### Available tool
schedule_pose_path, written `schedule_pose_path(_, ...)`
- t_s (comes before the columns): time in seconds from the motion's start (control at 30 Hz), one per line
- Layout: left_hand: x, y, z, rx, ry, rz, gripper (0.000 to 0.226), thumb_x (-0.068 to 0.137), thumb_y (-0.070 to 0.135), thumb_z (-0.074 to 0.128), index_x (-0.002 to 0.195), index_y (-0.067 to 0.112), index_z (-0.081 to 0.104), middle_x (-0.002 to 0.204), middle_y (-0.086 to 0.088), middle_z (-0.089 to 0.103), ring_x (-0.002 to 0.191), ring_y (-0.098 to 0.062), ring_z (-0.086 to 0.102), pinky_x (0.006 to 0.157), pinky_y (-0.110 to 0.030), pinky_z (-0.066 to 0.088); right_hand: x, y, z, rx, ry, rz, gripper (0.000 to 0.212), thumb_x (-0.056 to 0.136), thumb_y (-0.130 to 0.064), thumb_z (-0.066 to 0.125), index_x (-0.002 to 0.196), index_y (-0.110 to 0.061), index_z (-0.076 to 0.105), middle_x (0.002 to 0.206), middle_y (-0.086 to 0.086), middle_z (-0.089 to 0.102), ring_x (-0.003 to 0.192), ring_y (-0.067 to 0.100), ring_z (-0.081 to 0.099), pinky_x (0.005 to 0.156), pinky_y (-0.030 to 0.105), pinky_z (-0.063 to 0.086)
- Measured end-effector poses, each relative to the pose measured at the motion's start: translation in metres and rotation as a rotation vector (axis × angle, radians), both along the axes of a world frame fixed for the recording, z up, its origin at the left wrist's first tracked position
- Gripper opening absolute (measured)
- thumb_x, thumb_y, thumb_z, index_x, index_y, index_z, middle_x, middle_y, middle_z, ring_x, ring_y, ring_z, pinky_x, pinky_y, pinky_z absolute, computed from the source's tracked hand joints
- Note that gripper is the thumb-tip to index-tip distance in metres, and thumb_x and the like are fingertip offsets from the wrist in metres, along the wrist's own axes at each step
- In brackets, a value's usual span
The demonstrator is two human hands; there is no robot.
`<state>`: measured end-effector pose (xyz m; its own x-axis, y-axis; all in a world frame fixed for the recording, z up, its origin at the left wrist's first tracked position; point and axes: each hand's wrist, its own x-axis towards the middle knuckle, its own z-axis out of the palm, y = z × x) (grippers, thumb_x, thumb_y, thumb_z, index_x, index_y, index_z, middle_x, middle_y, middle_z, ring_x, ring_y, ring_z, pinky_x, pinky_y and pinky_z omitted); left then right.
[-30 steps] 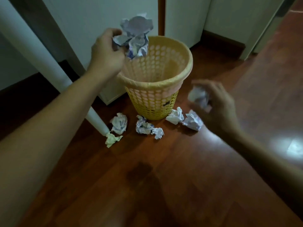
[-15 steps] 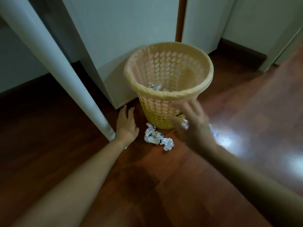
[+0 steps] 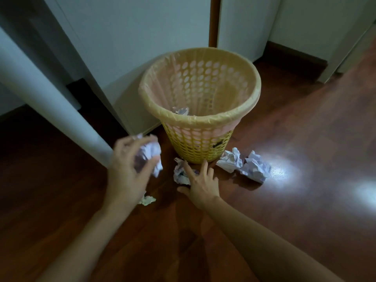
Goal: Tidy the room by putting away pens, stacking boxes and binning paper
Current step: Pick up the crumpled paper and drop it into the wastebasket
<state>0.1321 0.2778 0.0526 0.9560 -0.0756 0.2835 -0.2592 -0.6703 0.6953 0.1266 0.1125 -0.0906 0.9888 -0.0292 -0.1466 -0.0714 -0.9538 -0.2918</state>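
Observation:
A yellow perforated bin [image 3: 200,147] with a pink liner stands on the wood floor; a crumpled paper [image 3: 181,110] lies inside it. My left hand [image 3: 128,171] is closed around a white crumpled paper ball [image 3: 151,153], lifted just left of the bin's base. My right hand [image 3: 200,183] is spread, fingers down on another paper ball [image 3: 180,176] on the floor in front of the bin. Two more paper balls [image 3: 231,160] [image 3: 255,166] lie to the right of the bin. A small greenish scrap [image 3: 147,200] lies under my left wrist.
A white table leg [image 3: 50,104] slants down to the floor at the left, right beside my left hand. White cabinet panels [image 3: 126,47] stand behind the bin. Bright light patches shine on the floor at the right.
The paper dropped from my left hand into the bin. My left hand then went down to the floor and picked up another ball. My right hand moved left onto the ball before the bin.

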Motion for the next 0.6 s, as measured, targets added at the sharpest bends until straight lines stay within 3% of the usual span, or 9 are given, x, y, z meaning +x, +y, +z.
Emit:
schedule_pose_path(0.1, 0.017, -0.007, 0.058, -0.072, -0.392, 0.065, 0.036, 0.088, 0.023, 0.067, 0.122, 0.027, 0.056, 0.126, -0.001, 0.042, 0.111, 0.0, 0.046, 0.092, -0.014, 0.045, -0.006, 0.005, -0.018, -0.059, -0.023, -0.009, 0.071, 0.078, -0.058, 0.064, 0.141, -0.036, 0.039, 0.14, 0.025, 0.04, 0.107, 0.039, 0.052, 0.072, 0.048, 0.051)
schedule_pose_path(0.13, 0.028, -0.014, 0.072, -0.09, -0.48, 0.062, 0.035, 0.088, 0.022, 0.066, 0.122, 0.024, 0.057, 0.124, -0.004, 0.042, 0.111, 0.001, 0.045, 0.094, -0.013, 0.043, -0.009, 0.003, -0.023, -0.07, -0.023, 0.015, 0.067, 0.072, -0.054, 0.073, 0.131, -0.031, 0.05, 0.128, 0.023, 0.052, 0.094, 0.036, 0.058, 0.061, 0.045, 0.052)
schedule_pose_path(0.2, 0.057, -0.033, 0.088, -0.107, -0.554, 0.011, 0.034, 0.088, 0.021, 0.065, 0.121, 0.021, 0.059, 0.125, -0.009, 0.043, 0.115, -0.006, 0.046, 0.097, -0.013, 0.042, -0.019, -0.005, -0.034, -0.092, -0.078, 0.08, 0.061, 0.06, -0.036, 0.085, 0.113, -0.024, 0.056, 0.108, 0.017, 0.059, 0.077, 0.03, 0.06, 0.049, 0.038, 0.05)
schedule_pose_path(0.27, 0.085, -0.051, 0.09, -0.054, -0.424, -0.088, 0.042, 0.087, 0.02, 0.065, 0.128, 0.02, 0.058, 0.135, -0.016, 0.04, 0.123, -0.016, 0.046, 0.1, -0.011, 0.04, -0.031, -0.017, -0.031, -0.049, -0.105, 0.188, 0.055, 0.063, -0.02, 0.081, 0.108, -0.021, 0.049, 0.101, 0.011, 0.053, 0.075, 0.026, 0.058, 0.051, 0.032, 0.05)
schedule_pose_path(0.37, 0.102, -0.06, 0.071, -0.012, -0.274, -0.197, 0.051, 0.092, 0.022, 0.06, 0.141, 0.018, 0.046, 0.15, -0.019, 0.024, 0.138, -0.024, 0.035, 0.112, -0.022, 0.034, -0.055, -0.043, -0.013, 0.119, -0.007, 0.261, 0.034, 0.092, -0.014, 0.05, 0.122, -0.023, 0.038, 0.114, 0.004, 0.04, 0.095, 0.02, 0.045, 0.076, 0.028, 0.044)
schedule_pose_path(0.43, 0.089, -0.048, 0.048, -0.062, -0.405, -0.129, 0.043, 0.098, 0.02, 0.051, 0.139, 0.007, 0.047, 0.147, -0.016, 0.028, 0.138, -0.017, 0.034, 0.111, -0.013, 0.029, -0.069, -0.063, 0.011, 0.196, -0.156, 0.285, 0.031, 0.096, -0.017, 0.043, 0.126, -0.024, 0.038, 0.113, -0.001, 0.039, 0.093, 0.013, 0.042, 0.079, 0.023, 0.039)
schedule_pose_path(0.5, 0.06, -0.029, 0.011, -0.126, -0.429, -0.035, 0.037, 0.099, 0.021, 0.046, 0.131, 0.003, 0.052, 0.138, -0.009, 0.038, 0.126, -0.003, 0.04, 0.105, -0.013, 0.035, -0.075, -0.082, 0.055, 0.291, -0.347, 0.287, 0.032, 0.094, -0.018, 0.045, 0.126, -0.018, 0.044, 0.116, 0.003, 0.047, 0.097, 0.011, 0.046, 0.083, 0.02, 0.039)
schedule_pose_path(0.57, 0.025, -0.01, -0.045, -0.068, -0.182, 0.005, 0.042, 0.098, 0.037, 0.036, 0.127, 0.011, 0.054, 0.136, -0.006, 0.04, 0.121, -0.007, 0.043, 0.102, -0.03, 0.045, -0.066, -0.092, 0.111, 0.322, -0.607, 0.316, 0.029, 0.092, -0.011, 0.053, 0.121, -0.012, 0.049, 0.113, 0.005, 0.05, 0.098, 0.011, 0.046, 0.087, 0.016, 0.036)
schedule_pose_path(0.6, 0.009, 0.002, -0.075, 0.067, 0.013, -0.001, 0.05, 0.097, 0.046, 0.031, 0.13, 0.016, 0.052, 0.142, -0.006, 0.036, 0.127, -0.013, 0.042, 0.103, -0.039, 0.045, -0.051, -0.095, 0.139, 0.324, -0.712, 0.273, 0.028, 0.09, -0.006, 0.058, 0.116, -0.011, 0.049, 0.108, 0.0, 0.047, 0.093, 0.009, 0.042, 0.084, 0.011, 0.033)
